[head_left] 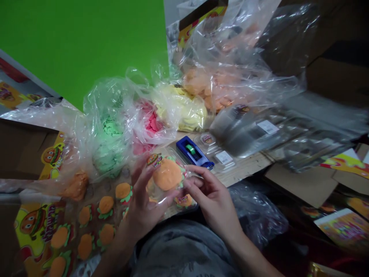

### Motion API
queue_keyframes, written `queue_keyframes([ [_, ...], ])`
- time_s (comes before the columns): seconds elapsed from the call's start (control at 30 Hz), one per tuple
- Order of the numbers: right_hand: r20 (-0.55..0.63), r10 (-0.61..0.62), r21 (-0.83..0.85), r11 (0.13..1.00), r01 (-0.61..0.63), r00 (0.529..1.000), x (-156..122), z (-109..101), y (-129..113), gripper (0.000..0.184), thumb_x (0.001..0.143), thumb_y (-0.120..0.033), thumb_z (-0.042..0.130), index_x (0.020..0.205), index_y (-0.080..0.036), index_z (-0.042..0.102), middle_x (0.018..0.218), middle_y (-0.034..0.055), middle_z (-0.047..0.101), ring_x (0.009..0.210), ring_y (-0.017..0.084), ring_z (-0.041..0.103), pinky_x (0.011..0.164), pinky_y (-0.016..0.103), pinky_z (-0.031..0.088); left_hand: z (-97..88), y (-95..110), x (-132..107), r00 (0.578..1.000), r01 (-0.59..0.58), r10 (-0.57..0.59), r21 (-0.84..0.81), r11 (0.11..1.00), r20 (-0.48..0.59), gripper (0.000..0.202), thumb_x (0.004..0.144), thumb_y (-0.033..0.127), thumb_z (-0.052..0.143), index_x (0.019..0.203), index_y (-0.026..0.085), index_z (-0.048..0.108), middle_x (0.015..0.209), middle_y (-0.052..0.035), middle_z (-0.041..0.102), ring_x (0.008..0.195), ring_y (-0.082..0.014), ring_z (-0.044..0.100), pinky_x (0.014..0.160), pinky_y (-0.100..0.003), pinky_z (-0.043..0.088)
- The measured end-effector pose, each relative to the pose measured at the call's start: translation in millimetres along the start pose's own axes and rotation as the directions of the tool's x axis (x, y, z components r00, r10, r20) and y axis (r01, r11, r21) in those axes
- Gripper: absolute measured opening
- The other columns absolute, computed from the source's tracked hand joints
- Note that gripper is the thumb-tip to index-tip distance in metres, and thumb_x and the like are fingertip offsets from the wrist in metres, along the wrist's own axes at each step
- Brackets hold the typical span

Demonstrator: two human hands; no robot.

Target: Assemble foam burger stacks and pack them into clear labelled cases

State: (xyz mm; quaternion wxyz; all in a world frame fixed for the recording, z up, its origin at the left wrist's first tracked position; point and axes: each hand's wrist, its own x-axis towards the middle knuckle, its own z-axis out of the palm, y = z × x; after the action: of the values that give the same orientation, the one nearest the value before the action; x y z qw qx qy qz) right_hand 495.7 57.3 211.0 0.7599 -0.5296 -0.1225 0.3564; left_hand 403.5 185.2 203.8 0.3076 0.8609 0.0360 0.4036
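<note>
One head-worn view looks forward and down, close above the left hand point(142, 204) and right hand point(210, 204).

Blue tape dispenser point(188, 152) on wooden tabletop point(242, 169), just below clear plastic bags point(178, 107)

The fingers point(191, 184) hide part of the orange burger toy point(167, 175).

Gap: wooden tabletop point(245, 169) | Obstacles: blue tape dispenser point(188, 152) past right hand point(211, 204); plastic bags point(108, 150) past left hand point(142, 204)
</note>
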Motion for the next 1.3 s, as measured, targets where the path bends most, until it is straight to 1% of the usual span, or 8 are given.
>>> queue_keyframes([
  [0.17,0.039,0.020,-0.011,1.000,-0.019,0.999,-11,2,-3,0.029,0.078,-0.040,0.069,0.102,-0.024,0.065,0.064,-0.0025,0.068,0.059,0.013,0.066,0.059,0.024,0.056,-7.0,20,-1,0.999,-0.030,0.028,0.116,0.993,0.020,0.074,0.075,0.007,0.068,0.135,0.037,0.036,0.149,0.0012,0.029,0.132,-0.0170,0.038,0.104,-0.036,0.046],
  [0.33,0.191,0.087,0.098,0.989,-0.107,0.978,-20,-1,-1,0.037,0.084,-0.043,0.061,0.119,-0.029,0.063,0.083,0.0033,0.072,0.077,0.019,0.069,0.077,0.036,0.057,-16.6,25,-8,0.999,0.017,-0.023,0.134,0.991,0.041,0.071,0.077,0.016,0.067,0.134,0.045,0.036,0.150,0.0080,0.025,0.135,-0.0192,0.034,0.108,-0.042,0.044],
  [0.43,0.228,0.085,0.112,0.987,-0.113,0.970,-22,-1,-2,0.041,0.084,-0.047,0.058,0.121,-0.030,0.061,0.090,0.0050,0.073,0.081,0.022,0.069,0.079,0.040,0.056,-20.9,27,-11,0.996,0.020,-0.032,0.148,0.989,0.081,0.074,0.075,0.018,0.069,0.136,0.044,0.035,0.152,0.0091,0.020,0.138,-0.0221,0.028,0.110,-0.045,0.040],
  [0.63,0.266,0.077,0.093,0.990,-0.105,0.961,-23,8,-12,0.036,0.082,-0.028,0.065,0.118,-0.032,0.060,0.078,-0.0007,0.070,0.077,0.015,0.069,0.072,0.028,0.057,-24.6,36,-10,0.995,0.095,-0.095,0.079,0.992,-0.004,0.060,0.080,0.030,0.066,0.133,0.040,0.041,0.149,0.0056,0.029,0.135,-0.0186,0.034,0.109,-0.041,0.043],
  [0.77,0.189,0.043,0.023,0.999,-0.048,0.981,-23,17,-15,0.042,0.076,-0.019,0.069,0.115,-0.031,0.058,0.073,-0.0038,0.066,0.070,0.012,0.067,0.066,0.022,0.056,-24.5,44,-8,0.991,0.136,-0.134,0.097,0.986,-0.026,0.057,0.084,0.035,0.061,0.135,0.042,0.038,0.150,0.0084,0.028,0.137,-0.0168,0.031,0.110,-0.040,0.042],
  [0.93,0.104,0.061,0.009,0.998,-0.063,0.993,-22,23,-12,0.038,0.072,-0.023,0.074,0.106,-0.030,0.058,0.072,-0.0056,0.065,0.064,0.011,0.064,0.061,0.021,0.056,-24.7,44,-14,0.996,0.093,-0.094,0.165,0.982,-0.005,0.065,0.079,0.026,0.067,0.135,0.043,0.038,0.151,0.0089,0.023,0.138,-0.0211,0.029,0.111,-0.045,0.038],
  [1.07,0.163,0.100,0.129,0.984,-0.122,0.982,-22,23,-13,0.034,0.075,-0.027,0.073,0.105,-0.030,0.059,0.065,-0.0066,0.063,0.061,0.010,0.064,0.060,0.019,0.055,-26.1,36,-16,0.997,0.073,-0.075,0.119,0.990,0.013,0.065,0.077,0.022,0.068,0.133,0.040,0.040,0.151,0.0069,0.024,0.137,-0.0205,0.030,0.110,-0.043,0.039],
  [1.3,0.259,0.145,0.173,0.966,-0.194,0.955,-22,23,-17,0.029,0.088,-0.027,0.060,0.117,-0.028,0.060,0.073,-0.0026,0.071,0.067,0.008,0.068,0.069,0.019,0.057,-36.1,26,-12,0.999,-0.021,0.015,0.152,0.988,0.046,0.049,0.083,0.023,0.061,0.129,0.031,0.045,0.151,0.0014,0.025,0.137,-0.0194,0.030,0.113,-0.037,0.034],
])
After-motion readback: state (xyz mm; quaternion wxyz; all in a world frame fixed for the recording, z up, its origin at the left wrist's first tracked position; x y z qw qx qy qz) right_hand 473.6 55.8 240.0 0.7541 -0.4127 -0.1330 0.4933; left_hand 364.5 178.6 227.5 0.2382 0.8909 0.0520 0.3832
